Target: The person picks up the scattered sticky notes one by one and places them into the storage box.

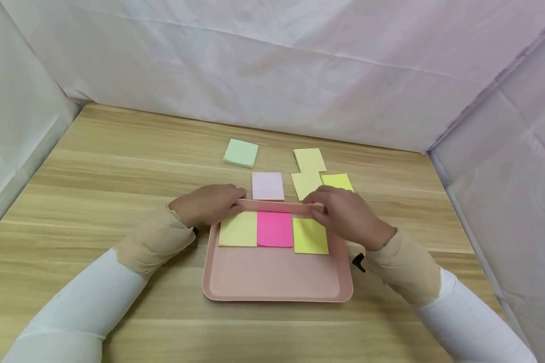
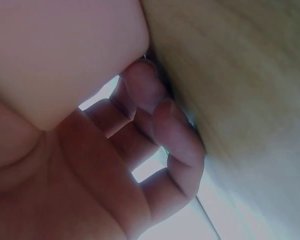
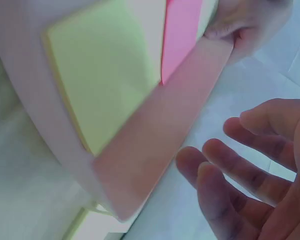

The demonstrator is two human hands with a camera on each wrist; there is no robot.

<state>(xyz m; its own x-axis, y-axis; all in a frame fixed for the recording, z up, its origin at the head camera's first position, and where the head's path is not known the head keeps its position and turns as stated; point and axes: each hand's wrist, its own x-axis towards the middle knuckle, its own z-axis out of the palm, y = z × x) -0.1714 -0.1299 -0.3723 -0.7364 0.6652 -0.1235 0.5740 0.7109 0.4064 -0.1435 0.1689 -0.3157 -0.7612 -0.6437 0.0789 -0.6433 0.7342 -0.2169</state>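
A pink tray (image 1: 274,277) lies on the table between my arms, with a yellow-green pad of sticky notes (image 1: 238,232), a hot pink pad (image 1: 274,229) and a brighter yellow pad (image 1: 311,237) side by side at its far end. My left hand (image 1: 209,204) grips the tray's far left corner; in the left wrist view its fingers (image 2: 177,135) curl at the edge. Over the far right rim is my right hand (image 1: 345,214). The right wrist view has its fingers (image 3: 217,192) loosely bent beside the rim, holding nothing.
Beyond the tray lie a mint green pad (image 1: 241,153), a pale lilac pad (image 1: 268,186), two pale yellow pads (image 1: 310,160) and a bright yellow pad (image 1: 338,181) partly behind my right hand. White sheeting (image 1: 272,70) encloses the wooden table (image 1: 118,151) at the back and sides.
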